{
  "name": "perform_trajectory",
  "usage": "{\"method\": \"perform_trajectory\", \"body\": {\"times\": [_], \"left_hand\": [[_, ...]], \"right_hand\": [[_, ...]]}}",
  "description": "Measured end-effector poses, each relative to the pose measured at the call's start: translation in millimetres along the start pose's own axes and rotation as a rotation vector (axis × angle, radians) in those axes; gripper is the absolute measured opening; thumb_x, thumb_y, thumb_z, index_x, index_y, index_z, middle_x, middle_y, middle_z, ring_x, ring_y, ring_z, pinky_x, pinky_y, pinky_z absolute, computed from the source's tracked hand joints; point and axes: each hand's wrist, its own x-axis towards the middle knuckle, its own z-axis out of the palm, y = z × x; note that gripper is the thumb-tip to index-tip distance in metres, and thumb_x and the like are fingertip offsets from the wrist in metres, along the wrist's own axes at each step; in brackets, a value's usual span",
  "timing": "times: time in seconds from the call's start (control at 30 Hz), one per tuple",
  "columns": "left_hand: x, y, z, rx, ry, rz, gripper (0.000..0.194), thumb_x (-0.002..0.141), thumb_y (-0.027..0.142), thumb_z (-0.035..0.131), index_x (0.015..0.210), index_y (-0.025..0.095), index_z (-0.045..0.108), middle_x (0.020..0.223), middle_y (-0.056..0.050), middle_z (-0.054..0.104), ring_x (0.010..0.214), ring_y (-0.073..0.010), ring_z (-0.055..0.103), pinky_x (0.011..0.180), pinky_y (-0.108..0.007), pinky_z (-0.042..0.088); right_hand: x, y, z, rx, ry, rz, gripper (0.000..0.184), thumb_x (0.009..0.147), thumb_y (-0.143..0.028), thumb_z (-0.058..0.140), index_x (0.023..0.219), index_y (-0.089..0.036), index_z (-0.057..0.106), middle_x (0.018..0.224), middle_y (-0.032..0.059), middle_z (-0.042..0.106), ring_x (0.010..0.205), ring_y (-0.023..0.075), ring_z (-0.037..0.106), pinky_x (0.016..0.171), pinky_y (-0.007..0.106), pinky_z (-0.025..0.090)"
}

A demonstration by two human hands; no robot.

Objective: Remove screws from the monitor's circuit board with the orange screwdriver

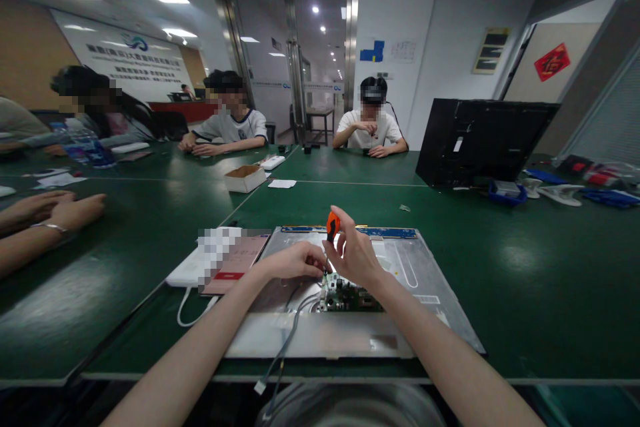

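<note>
My right hand (pixel 353 250) grips an orange and black screwdriver (pixel 333 224), held upright with its shaft pointing down at a green circuit board (pixel 345 293). Beside the shaft, my left hand (pixel 300 260) has its fingers pinched together near the board's upper left corner; whatever they hold is hidden. The board sits on a silver metal display panel (pixel 420 267) lying flat on the table. Grey cables (pixel 287 340) run from the board over the panel's front edge, ending in a white connector (pixel 260 387).
Left of the panel lie a white device (pixel 185 270) with a cable and a pinkish phone-like slab (pixel 240 257). Farther back stand a small open box (pixel 245 178) and a black monitor (pixel 480 140). Other people sit around the green table (pixel 530 307); a co-worker's hands (pixel 75 210) rest at left.
</note>
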Motion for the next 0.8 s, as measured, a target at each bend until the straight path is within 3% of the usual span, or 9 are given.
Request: {"method": "perform_trajectory", "body": {"times": [0.43, 0.8], "left_hand": [[-1.4, 5.5, 1.3, 0.017, 0.018, 0.005, 0.019, 0.077, 0.035, 0.067, 0.073, 0.016, 0.068, 0.062, 0.003, 0.053, 0.062, -0.0134, 0.046, 0.058, -0.023, 0.034], [-0.1, 6.6, 2.8, -0.035, 0.039, -0.087, 0.024, 0.073, 0.038, 0.069, 0.067, 0.017, 0.060, 0.057, 0.004, 0.052, 0.057, -0.0130, 0.046, 0.055, -0.024, 0.035]], "right_hand": [[0.2, -0.8, 0.8, 0.010, 0.017, 0.000, 0.062, 0.093, -0.022, 0.047, 0.149, -0.017, 0.020, 0.072, -0.0025, 0.059, 0.048, 0.0123, 0.055, 0.048, 0.023, 0.040], [0.3, 1.1, 0.2, -0.036, -0.015, 0.019, 0.069, 0.091, -0.022, 0.054, 0.151, -0.016, 0.021, 0.078, -0.0009, 0.065, 0.050, 0.0128, 0.057, 0.053, 0.025, 0.048]]}}
